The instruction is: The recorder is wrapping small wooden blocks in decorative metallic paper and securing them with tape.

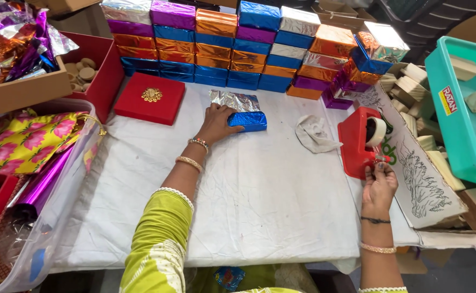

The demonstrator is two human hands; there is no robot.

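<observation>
My left hand (214, 123) rests flat on a small block wrapped in blue foil (247, 120), with a loose silver flap of the foil (232, 100) sticking up behind it. The block lies on the white cloth (259, 184) in the middle of the table. My right hand (379, 182) pinches the end of the clear tape at the front of a red tape dispenser (354, 142), which carries a roll of tape (376, 130).
A wall of foil-wrapped boxes (238, 43) in several colours lines the back. A red box with a gold ornament (149, 97) sits left of centre. A crumpled white cloth (314, 133), a teal tub (466, 114) with wooden blocks, a printed cardboard sheet (420, 179) and rolls of foil (37, 190) surround the work area.
</observation>
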